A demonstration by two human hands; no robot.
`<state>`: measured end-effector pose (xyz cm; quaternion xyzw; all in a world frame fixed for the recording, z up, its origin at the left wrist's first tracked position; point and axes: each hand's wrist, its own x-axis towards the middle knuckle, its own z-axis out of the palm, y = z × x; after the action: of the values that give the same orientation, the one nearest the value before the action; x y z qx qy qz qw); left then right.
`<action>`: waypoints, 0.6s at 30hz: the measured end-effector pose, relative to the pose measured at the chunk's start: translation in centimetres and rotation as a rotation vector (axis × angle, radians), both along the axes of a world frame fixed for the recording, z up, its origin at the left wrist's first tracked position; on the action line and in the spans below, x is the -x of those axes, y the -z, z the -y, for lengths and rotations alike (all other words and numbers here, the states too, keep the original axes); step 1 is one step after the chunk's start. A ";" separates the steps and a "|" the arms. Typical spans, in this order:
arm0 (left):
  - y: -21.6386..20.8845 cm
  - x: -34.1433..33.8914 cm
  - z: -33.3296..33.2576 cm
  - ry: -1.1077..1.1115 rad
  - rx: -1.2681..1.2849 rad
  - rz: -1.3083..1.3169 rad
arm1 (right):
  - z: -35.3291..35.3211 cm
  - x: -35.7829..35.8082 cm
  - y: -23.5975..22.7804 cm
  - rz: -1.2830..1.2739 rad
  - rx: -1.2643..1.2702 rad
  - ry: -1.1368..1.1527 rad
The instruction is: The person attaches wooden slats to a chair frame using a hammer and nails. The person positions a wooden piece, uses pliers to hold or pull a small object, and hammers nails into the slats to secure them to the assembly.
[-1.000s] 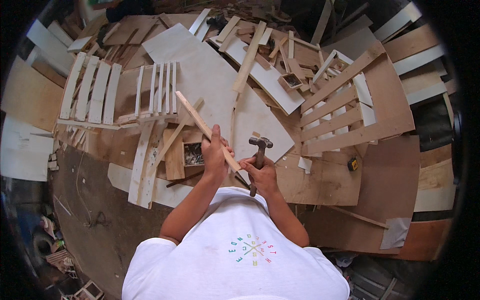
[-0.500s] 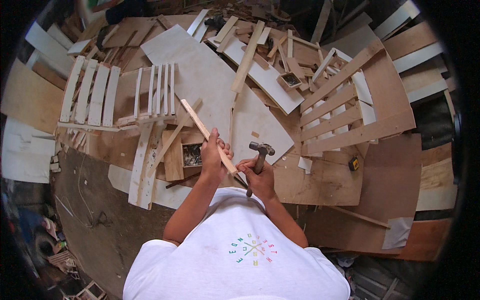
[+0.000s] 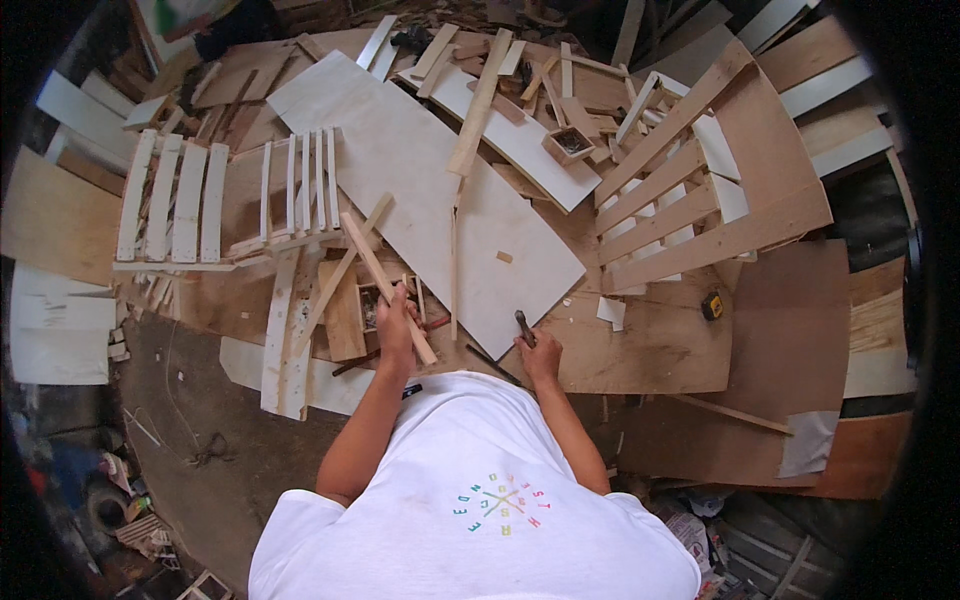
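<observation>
At the worktop (image 3: 650,350): left hand (image 3: 396,322) is gripping one wooden strip (image 3: 366,250); right hand (image 3: 541,352) is clasping one hammer (image 3: 523,322); firm holding is likely best steadying both.

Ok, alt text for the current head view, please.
A left hand holds a wooden strip and the right hand grips a hammer at a cluttered worktable. Slatted wooden frames flank a pale board, and a tape measure sits at right.
</observation>
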<state>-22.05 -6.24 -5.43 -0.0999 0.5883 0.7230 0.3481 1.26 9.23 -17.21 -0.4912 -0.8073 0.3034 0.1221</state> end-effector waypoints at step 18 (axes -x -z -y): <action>0.1 -7.2 3.8 -0.143 -0.056 -0.074 | 0.1 -3.3 3.1 -0.141 -0.160 -0.178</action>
<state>-14.81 -9.99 -5.52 -0.1049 0.5716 0.7656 0.2760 4.58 9.14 -20.34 -0.3838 -0.8588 0.2815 0.1896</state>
